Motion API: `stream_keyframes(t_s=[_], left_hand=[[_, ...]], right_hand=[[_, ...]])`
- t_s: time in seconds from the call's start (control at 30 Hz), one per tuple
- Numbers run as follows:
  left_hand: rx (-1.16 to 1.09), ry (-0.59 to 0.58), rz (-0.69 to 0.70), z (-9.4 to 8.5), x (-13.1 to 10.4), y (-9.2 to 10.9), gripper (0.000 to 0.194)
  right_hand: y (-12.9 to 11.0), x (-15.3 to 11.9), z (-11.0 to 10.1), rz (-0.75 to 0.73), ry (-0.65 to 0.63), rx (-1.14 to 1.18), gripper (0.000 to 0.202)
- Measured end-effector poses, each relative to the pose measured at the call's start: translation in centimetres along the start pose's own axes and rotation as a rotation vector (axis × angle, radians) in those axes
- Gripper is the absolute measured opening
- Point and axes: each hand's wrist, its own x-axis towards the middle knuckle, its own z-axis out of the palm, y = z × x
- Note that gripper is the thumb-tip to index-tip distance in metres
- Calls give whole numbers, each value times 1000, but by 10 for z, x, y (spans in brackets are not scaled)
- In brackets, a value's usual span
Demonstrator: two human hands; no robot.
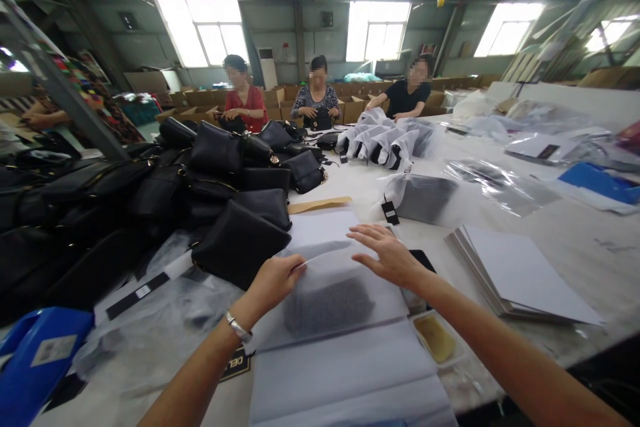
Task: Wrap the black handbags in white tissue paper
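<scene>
Directly before me, a dark bag (327, 310) shows through a translucent white plastic sleeve (330, 267) on top of white sheets (345, 373). My left hand (275, 280), with a silver bracelet at the wrist, pinches the sleeve's edge between thumb and fingers. Over the sleeve's far right corner, my right hand (385, 253) has its fingers spread, with nothing gripped. Whether its fingertips touch the plastic I cannot tell. Just left of the sleeve lies a black bag (243, 240). Beyond my right hand is another wrapped bag (427, 199) with a black tag (390, 211).
Black bags (150, 193) pile up at left. Loose plastic sleeves (170, 320) and a blue container (45, 360) lie near left. At right are a stack of grey-white boards (520, 273) and a small dish (435, 339). Several people work across the table, near wrapped bags (383, 140).
</scene>
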Motion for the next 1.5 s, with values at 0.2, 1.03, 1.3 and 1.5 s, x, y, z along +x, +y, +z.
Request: stream_keyframes(t_s=[0.2,1.03,1.3,1.5], left_hand=[[55,-14,14,-3,2,0,25],[269,206,108,64,-12,37,32],[277,74,-41,63,-8,33,49],[288,29,-35,65,-6,27,49]], right_hand=[[-7,24,25,-83,-214,107,23],[2,29,58,212,-93,-84,23],[30,-9,20,323,96,-189,28],[37,-137,-9,582,297,-115,25]])
